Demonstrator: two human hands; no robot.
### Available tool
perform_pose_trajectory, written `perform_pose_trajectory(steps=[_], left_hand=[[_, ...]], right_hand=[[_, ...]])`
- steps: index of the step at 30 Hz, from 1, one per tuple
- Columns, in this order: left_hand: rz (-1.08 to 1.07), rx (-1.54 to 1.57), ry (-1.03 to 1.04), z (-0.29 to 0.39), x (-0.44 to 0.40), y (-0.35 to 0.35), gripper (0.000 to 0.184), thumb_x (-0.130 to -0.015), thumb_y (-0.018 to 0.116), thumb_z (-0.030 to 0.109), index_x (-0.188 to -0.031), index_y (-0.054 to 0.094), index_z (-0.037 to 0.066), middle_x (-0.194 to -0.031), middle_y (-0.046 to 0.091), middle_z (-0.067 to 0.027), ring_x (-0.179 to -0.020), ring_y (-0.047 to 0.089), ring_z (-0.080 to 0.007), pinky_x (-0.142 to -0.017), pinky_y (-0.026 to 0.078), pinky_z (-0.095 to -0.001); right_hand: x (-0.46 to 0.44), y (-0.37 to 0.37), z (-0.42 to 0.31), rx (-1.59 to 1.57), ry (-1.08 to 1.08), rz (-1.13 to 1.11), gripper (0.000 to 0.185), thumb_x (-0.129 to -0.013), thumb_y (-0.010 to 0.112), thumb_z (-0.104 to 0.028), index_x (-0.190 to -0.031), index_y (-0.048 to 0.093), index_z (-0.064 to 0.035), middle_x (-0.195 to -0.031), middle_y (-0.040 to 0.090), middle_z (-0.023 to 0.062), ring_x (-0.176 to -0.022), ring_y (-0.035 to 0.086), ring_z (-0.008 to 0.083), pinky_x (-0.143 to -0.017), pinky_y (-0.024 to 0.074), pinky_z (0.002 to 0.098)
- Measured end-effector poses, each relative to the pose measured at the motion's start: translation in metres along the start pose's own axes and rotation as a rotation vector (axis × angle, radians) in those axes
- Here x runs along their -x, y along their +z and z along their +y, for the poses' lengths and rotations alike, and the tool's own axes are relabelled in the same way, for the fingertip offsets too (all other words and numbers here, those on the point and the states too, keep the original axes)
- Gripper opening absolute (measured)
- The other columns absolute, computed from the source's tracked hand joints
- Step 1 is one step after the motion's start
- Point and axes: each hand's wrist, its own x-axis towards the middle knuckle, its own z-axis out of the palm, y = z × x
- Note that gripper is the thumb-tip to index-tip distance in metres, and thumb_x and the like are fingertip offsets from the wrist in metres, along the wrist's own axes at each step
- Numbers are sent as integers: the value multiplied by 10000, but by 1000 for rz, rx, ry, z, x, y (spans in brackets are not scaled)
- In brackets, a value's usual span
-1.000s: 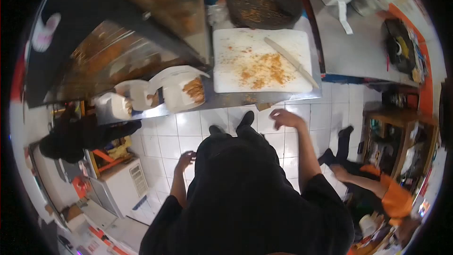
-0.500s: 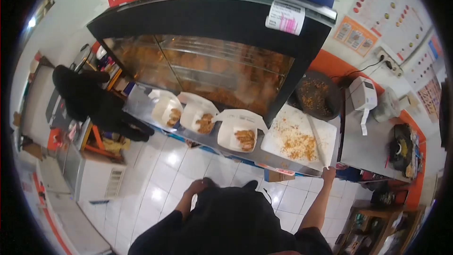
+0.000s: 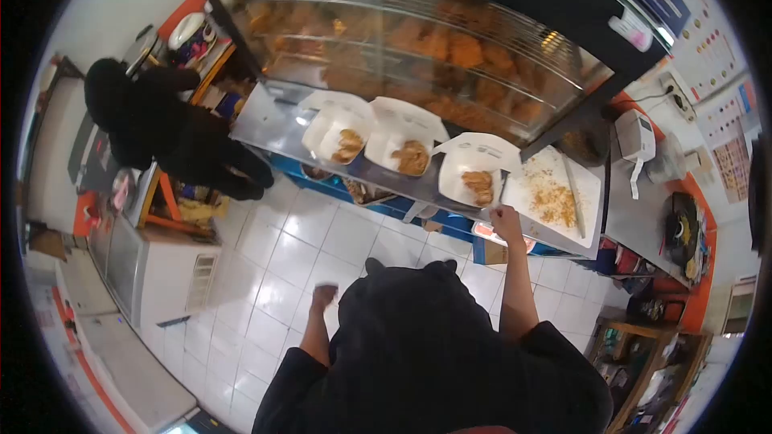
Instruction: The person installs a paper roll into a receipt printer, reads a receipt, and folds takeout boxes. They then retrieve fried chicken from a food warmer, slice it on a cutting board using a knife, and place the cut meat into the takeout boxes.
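My right hand (image 3: 507, 223) is closed at the counter's front edge, between the nearest white paper box (image 3: 457, 162) and the white cutting board (image 3: 532, 217); whatever it may hold is too small to make out. That open box contains a piece of sliced fried chicken (image 3: 478, 186). Crumbs (image 3: 555, 201) cover much of the board, where a long, narrow, pale knife-like tool (image 3: 574, 193) lies near the right side. My left hand (image 3: 324, 297) hangs low over the tiled floor, away from the counter, its fingers blurred.
Two more open boxes, a middle one (image 3: 386, 141) and a left one (image 3: 322, 133), hold fried chicken. Behind them stands a glass display warmer (image 3: 362, 48) full of fried pieces. A label printer (image 3: 635, 137) sits at the right. Another person (image 3: 161, 124) in black works at the left.
My right hand has left the pale tool's end at the board's corner and moved left to the nearest box. My left hand has swung outward. The view has shifted toward the counter.
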Motion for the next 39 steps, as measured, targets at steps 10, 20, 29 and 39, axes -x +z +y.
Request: perform_pose_trajectory(steps=[10,20,29,39], left_hand=[[958,249,186,283,-222,-275,681,-869,738,209,-1444,446,-13,-1379,515,-269,-1246,488,-429,-1082,388,-474],[237,790,115,266,-254,-291,643,-1023,583,327,-1525,344,4,-1236,612,-154,-1078,588,-227,-933,486,-327],[207,581,414,430,-121,-251,346,-957,667,89,-1276,601,-30,-1071,668,-65,-945,623,-124,-822,496,-260],[275,675,1293,872,-67,-253,766,-907,718,43,-1543,293,67,-1401,485,-136,-900,634,-116,-705,504,-224]], right_hand=[[5,8,-71,-124,214,-488,223,-902,625,-197,-1019,679,-16,-837,701,100,-687,699,186,-621,556,334],[40,-139,-116,-183,16,-483,361,-911,574,-139,-1255,610,-32,-972,716,84,-867,705,178,-824,561,335],[-91,-387,-296,150,-659,808,240,-935,587,-39,-1172,624,-30,-1068,627,144,-1006,616,330,-877,479,397],[-145,-410,-293,345,-839,806,341,-819,609,-17,-1154,646,-64,-1108,636,70,-1081,550,281,-909,384,435]])
